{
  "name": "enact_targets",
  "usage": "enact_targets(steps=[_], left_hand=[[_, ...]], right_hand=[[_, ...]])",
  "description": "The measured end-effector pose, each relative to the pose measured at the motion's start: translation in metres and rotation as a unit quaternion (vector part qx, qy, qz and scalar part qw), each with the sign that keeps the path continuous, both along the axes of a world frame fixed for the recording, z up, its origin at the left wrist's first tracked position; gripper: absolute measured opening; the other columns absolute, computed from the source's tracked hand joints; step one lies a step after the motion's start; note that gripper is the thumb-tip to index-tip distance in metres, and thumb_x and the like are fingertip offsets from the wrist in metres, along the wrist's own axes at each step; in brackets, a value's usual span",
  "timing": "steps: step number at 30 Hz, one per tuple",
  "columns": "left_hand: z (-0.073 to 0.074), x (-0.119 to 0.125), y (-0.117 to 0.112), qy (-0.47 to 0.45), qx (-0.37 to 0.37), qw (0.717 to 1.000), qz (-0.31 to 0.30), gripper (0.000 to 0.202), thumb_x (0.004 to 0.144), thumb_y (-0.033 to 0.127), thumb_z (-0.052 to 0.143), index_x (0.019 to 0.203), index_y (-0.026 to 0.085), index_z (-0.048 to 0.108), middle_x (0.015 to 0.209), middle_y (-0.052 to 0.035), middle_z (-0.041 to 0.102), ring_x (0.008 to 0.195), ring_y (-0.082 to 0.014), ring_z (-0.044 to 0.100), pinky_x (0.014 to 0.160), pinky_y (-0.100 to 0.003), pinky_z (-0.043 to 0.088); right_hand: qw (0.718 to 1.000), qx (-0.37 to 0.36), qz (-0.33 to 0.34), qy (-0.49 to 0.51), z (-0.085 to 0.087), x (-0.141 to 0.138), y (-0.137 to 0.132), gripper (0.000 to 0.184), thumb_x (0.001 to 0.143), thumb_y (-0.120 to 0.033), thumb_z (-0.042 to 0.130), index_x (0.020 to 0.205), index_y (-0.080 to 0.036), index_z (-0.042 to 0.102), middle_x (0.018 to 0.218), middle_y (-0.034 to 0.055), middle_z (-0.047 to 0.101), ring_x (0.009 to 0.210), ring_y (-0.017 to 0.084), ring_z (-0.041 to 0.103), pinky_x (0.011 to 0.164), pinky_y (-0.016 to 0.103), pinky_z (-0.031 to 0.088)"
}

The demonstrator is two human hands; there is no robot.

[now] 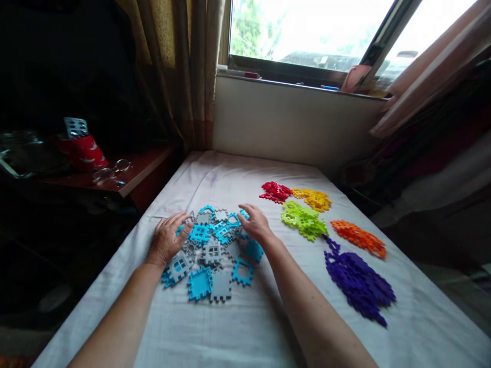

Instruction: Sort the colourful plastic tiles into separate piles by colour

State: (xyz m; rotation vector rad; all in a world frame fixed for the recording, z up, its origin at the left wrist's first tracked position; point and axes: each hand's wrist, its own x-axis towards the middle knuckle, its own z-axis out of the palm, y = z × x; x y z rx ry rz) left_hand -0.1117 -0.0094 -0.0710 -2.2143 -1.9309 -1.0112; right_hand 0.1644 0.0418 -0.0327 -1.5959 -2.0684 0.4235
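Blue and grey pieces (212,253) lay mixed on the sheet (184,337), between your two hands. Your left hand (169,237) was at their left edge, your right hand (253,223) at their far right, perhaps to hem them in. Both had fingers loosely spread, grasping nothing; whether fingertips pressed a piece I couldn't tell. To your right sat the red pile (276,191), yellow pile (314,199), green pile (304,220), orange pile (358,238) and purple pile (360,283), grouped by colour, presumably to avoid mixing.

At one o'clock, the top edge crops the window (303,33); the right hand (255,223) partly hides blue tiles (253,250).
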Motion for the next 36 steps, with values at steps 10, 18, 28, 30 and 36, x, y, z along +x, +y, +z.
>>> enact_targets(steps=[10,18,28,30,36], left_hand=[[0.010,0.064,-0.076,0.142,-0.083,0.968,-0.191,0.080,0.077,0.073,0.060,0.146,0.035,0.047,0.157,-0.0085,0.042,0.146,-0.0368,0.033,0.119,-0.065,0.016],[0.002,0.074,-0.073,0.135,-0.030,0.985,-0.099,0.045,0.088,0.051,0.058,0.128,0.031,0.064,0.145,-0.0082,0.056,0.139,-0.0344,0.044,0.117,-0.065,0.022],[-0.002,0.058,-0.061,0.039,0.069,0.991,-0.106,0.031,0.092,0.050,0.053,0.104,0.028,0.072,0.124,-0.0077,0.070,0.119,-0.0284,0.062,0.108,-0.056,0.041],[0.001,0.058,-0.059,0.002,0.097,0.987,-0.124,0.030,0.093,0.048,0.054,0.102,0.026,0.072,0.119,-0.0078,0.072,0.114,-0.0253,0.065,0.104,-0.049,0.047],[0.013,0.056,-0.062,-0.057,0.135,0.983,-0.113,0.025,0.095,0.038,0.052,0.098,0.022,0.072,0.112,-0.0065,0.074,0.106,-0.0200,0.068,0.097,-0.037,0.053]], right_hand=[[0.999,0.005,0.028,-0.015,-0.019,0.066,-0.089,0.038,0.079,-0.028,0.071,0.117,-0.023,0.070,0.121,0.0077,0.070,0.113,0.025,0.061,0.100,0.037,0.045],[0.994,0.074,-0.067,-0.045,-0.030,0.075,-0.086,0.032,0.083,-0.030,0.069,0.114,-0.026,0.070,0.120,0.0074,0.069,0.111,0.025,0.059,0.095,0.037,0.043],[0.991,0.098,-0.078,-0.050,-0.024,0.076,-0.090,0.024,0.086,-0.036,0.067,0.106,-0.024,0.072,0.119,0.0096,0.068,0.111,0.026,0.058,0.094,0.039,0.042],[0.996,0.060,0.040,-0.053,-0.016,0.066,-0.100,0.024,0.084,-0.041,0.071,0.101,-0.024,0.072,0.107,0.0070,0.070,0.102,0.023,0.060,0.091,0.036,0.044],[0.977,0.021,0.189,-0.096,-0.004,0.053,-0.115,0.046,0.069,-0.044,0.083,0.105,-0.021,0.068,0.110,0.0075,0.066,0.103,0.023,0.058,0.093,0.036,0.043]])
